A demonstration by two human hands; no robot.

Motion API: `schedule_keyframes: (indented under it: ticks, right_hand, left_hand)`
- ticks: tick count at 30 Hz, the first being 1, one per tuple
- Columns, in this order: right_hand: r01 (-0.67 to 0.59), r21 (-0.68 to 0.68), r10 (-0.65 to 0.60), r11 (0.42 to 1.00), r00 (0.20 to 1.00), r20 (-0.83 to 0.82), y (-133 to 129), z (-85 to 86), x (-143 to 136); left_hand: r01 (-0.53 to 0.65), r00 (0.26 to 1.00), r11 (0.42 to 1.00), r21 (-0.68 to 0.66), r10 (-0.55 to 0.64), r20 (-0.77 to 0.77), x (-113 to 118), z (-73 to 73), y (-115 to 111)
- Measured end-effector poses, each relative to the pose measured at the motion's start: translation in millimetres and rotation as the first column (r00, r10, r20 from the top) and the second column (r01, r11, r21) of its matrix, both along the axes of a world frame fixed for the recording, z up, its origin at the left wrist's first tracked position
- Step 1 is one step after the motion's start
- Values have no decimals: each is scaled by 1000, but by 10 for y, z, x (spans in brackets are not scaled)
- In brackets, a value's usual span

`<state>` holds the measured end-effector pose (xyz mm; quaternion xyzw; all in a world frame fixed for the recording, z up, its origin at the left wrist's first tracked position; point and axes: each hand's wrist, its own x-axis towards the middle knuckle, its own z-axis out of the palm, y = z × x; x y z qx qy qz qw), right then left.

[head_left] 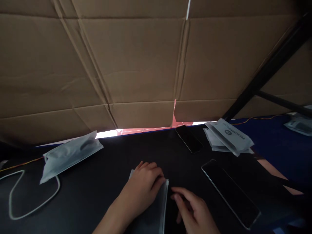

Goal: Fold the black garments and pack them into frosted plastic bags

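A frosted translucent zip pouch [157, 208] lies on the black table surface in front of me, its pale zip edge running down its right side. My left hand [147, 180] rests over the pouch's far end, fingers curled down and thumb beside the index finger near the top corner of the zip. Its fingertips are partly hidden. Just right of the zip edge is my right hand [191, 209], apart from the pouch. Its index finger points toward the pouch, the thumb sits slightly below it, and nothing shows between them. The pouch's contents cannot be made out.
Two dark phones, one smaller [189, 139] and one larger [230, 193], lie to the right. Behind them are stacked white printed pouches [227, 135]. A filled frosted pouch [73, 154] and a white cable [31, 214] lie left. Cardboard [136, 65] stands behind; a black bar [265, 71] slants right.
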<state>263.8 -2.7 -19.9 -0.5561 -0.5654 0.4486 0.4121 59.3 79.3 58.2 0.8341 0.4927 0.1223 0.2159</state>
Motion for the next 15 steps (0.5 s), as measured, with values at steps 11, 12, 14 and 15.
schedule_keyframes:
  ticks: [11, 12, 14, 15]
  right_hand:
    - [70, -26, -70, 997, 997, 17, 263, 177, -324]
    - [61, -17, -61, 998, 997, 38, 242, 160, -346]
    - [52, -3, -51, 999, 996, 73, 155, 101, -395]
    - [37, -5, -36, 999, 995, 94, 93, 59, -419]
  left_hand:
    - [-119, 982, 992, -51, 125, 138, 84, -81, -207]
    - [-148, 978, 988, -38, 152, 146, 53, -81, -183]
    - [-196, 968, 981, -8, 194, 158, -39, -70, -107]
    - [-215, 964, 976, 9, 211, 162, -95, -63, -59]
